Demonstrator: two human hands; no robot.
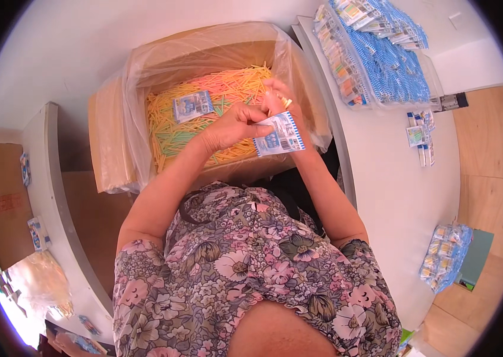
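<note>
Over the carton's right side, my left hand (232,127) is closed, pinching a small white and blue printed packet (279,135) at its left edge. Close beside it, my right hand (281,101) is closed around a few thin yellow sticks (287,103), whose pale ends show above the packet. The packet hides part of that hand and wrist. Below both hands, many thin yellow, pink and green sticks (228,83) fill a cardboard box (109,137) lined with clear plastic. A second blue and white packet (192,106) lies flat on the sticks.
A clear plastic bin (361,89) full of blue and white packets stands on the white table (388,178) at right. Loose packets (421,137) lie nearer, with a bundle of packets (446,256) farther down. Another white surface (55,172) and a brown carton (5,202) are at left.
</note>
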